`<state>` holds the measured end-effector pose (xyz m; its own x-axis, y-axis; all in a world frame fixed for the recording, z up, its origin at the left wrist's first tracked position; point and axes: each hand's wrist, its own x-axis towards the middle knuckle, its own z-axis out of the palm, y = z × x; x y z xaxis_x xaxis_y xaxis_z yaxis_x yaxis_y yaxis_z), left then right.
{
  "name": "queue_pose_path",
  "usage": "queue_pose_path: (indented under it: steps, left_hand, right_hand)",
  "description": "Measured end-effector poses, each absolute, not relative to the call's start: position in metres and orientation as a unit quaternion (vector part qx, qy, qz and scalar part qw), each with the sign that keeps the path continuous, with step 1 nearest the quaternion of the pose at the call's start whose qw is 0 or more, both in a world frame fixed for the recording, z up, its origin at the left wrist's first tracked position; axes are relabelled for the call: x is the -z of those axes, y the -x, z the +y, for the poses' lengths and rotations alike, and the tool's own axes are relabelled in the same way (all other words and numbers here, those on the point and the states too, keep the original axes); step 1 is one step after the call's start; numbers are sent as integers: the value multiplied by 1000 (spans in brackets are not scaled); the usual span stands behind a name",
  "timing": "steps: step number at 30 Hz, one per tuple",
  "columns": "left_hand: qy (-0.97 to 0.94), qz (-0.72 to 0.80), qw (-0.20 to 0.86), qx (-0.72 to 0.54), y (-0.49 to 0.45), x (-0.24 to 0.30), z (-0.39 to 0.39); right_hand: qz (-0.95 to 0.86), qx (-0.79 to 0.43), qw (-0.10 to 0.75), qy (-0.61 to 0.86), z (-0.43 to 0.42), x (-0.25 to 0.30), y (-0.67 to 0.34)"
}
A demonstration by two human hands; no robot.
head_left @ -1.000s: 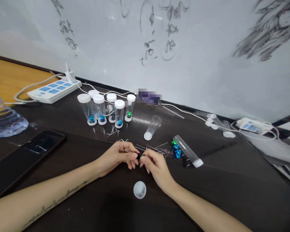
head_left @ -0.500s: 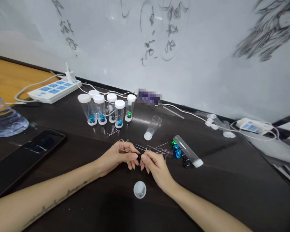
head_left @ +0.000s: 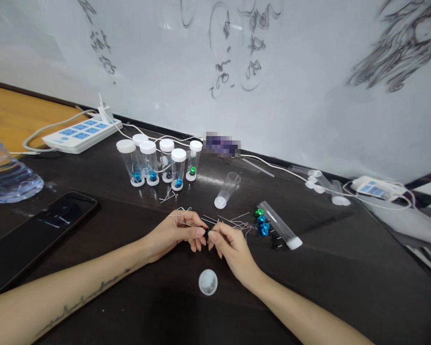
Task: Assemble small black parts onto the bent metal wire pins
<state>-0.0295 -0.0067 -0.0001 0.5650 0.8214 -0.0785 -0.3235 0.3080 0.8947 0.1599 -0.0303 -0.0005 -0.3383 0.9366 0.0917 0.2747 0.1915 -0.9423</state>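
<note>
My left hand (head_left: pixel 177 235) and my right hand (head_left: pixel 230 247) meet fingertip to fingertip over the dark table, both pinched on a small black piece with thin wire legs (head_left: pixel 206 233). More thin wires (head_left: pixel 230 221) lie just behind my fingers. Small blue and green knobs (head_left: pixel 261 221) sit to the right beside a clear tube (head_left: pixel 278 224) lying on its side. A white cap (head_left: pixel 208 281) lies in front of my hands.
Several capped clear vials (head_left: pixel 154 160) with blue or green parts stand at the back. An open vial (head_left: pixel 227 189) lies tipped. A phone (head_left: pixel 32 237), a water bottle (head_left: pixel 7 175) and a power strip (head_left: pixel 81 135) are at the left. Cables and a second strip (head_left: pixel 375 187) lie at the right.
</note>
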Motion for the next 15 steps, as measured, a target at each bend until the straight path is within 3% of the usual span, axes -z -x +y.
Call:
queue_pose_path:
  steps: [15]
  left_hand:
    - [-443,274,760,-389,30,2,-5]
  right_hand:
    - [-635,-488,397,448,-29,5,-159]
